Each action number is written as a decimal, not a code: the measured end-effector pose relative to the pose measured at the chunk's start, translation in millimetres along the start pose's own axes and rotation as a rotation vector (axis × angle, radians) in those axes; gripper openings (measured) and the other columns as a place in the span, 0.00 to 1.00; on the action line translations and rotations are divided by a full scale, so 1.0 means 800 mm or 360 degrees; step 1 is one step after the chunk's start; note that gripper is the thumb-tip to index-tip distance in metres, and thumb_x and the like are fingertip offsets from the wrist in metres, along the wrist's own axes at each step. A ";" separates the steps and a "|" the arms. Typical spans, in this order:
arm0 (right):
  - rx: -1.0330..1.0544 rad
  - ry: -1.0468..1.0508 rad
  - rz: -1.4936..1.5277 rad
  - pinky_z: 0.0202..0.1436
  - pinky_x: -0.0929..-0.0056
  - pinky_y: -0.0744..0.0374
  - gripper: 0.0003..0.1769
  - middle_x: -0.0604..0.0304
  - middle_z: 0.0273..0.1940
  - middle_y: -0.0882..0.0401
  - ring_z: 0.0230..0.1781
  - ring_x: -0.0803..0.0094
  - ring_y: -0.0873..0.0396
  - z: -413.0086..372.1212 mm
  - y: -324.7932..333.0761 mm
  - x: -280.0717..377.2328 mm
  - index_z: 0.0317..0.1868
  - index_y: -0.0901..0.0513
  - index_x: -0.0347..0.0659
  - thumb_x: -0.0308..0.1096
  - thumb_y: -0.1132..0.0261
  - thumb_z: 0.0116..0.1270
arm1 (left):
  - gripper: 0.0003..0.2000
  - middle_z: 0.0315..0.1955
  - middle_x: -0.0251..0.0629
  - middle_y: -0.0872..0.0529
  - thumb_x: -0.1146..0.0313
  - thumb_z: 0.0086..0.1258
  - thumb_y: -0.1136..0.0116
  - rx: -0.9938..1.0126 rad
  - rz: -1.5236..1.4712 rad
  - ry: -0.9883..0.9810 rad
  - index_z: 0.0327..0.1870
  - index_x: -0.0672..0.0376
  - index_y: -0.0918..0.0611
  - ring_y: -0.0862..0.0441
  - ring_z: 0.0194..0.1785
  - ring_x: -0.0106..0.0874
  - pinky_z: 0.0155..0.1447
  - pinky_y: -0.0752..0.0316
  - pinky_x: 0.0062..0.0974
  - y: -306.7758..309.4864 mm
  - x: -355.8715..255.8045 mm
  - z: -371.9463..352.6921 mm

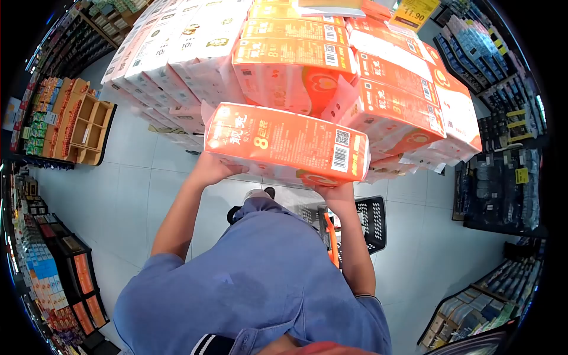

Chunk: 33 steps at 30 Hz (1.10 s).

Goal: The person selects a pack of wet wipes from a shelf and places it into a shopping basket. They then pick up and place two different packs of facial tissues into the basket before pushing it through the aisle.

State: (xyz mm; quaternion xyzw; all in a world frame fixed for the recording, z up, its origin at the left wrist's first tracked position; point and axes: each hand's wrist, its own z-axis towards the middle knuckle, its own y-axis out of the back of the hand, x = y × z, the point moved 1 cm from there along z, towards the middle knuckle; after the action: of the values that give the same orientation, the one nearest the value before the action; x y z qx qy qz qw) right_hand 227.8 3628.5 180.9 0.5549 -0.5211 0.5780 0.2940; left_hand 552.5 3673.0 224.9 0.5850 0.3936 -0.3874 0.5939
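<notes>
An orange and white tissue pack (284, 142), with a barcode at its right end, lies across both my hands in front of the stack. My left hand (213, 168) holds its lower left corner, the fingers partly hidden beneath. On the right my right hand (335, 194) supports its lower edge, with the fingertips hidden under the pack. Just beyond rise stacked orange packs (293, 56) and, to their left, white packs (201, 41). More orange packs (396, 100) stand at the right of the stack.
A black shopping basket (373, 225) with an orange handle is by my right forearm. A yellow price sign (414, 12) stands over the stack. Wooden shelving (89, 127) is at the left, and dark shelves (497, 189) with goods line the right.
</notes>
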 end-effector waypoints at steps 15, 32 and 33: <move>-0.0683 0.0386 -0.0786 0.75 0.58 0.37 0.45 0.36 0.75 0.45 0.77 0.50 0.44 0.069 -0.072 -0.030 0.73 0.42 0.25 0.36 0.28 0.63 | 0.17 0.40 0.40 0.10 0.66 0.56 0.24 -0.0036 0.0073 0.0085 0.46 0.61 0.14 0.13 0.46 0.34 0.51 0.21 0.31 -0.015 0.054 0.144; -0.1215 -0.0715 -0.1907 0.64 0.51 0.29 0.31 0.49 0.57 0.22 0.60 0.48 0.26 -0.192 0.082 -0.265 0.60 0.25 0.41 0.38 0.29 0.55 | 0.21 0.46 0.39 0.13 0.66 0.58 0.26 0.0159 0.0076 -0.0049 0.50 0.67 0.17 0.18 0.48 0.31 0.54 0.23 0.30 -0.014 0.113 0.172; -0.1224 -0.0711 -0.1893 0.64 0.51 0.29 0.31 0.49 0.57 0.22 0.60 0.48 0.26 -0.196 0.090 -0.269 0.60 0.25 0.41 0.38 0.29 0.55 | 0.21 0.46 0.39 0.13 0.66 0.58 0.26 0.0166 0.0087 -0.0059 0.50 0.67 0.17 0.18 0.48 0.31 0.54 0.23 0.30 -0.015 0.105 0.172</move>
State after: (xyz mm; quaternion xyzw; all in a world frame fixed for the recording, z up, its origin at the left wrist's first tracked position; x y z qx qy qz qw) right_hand 154.9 3805.2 -17.9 0.7057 -0.3456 -0.0287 0.6178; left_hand 576.1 3535.5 143.4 0.6183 0.3458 -0.4018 0.5802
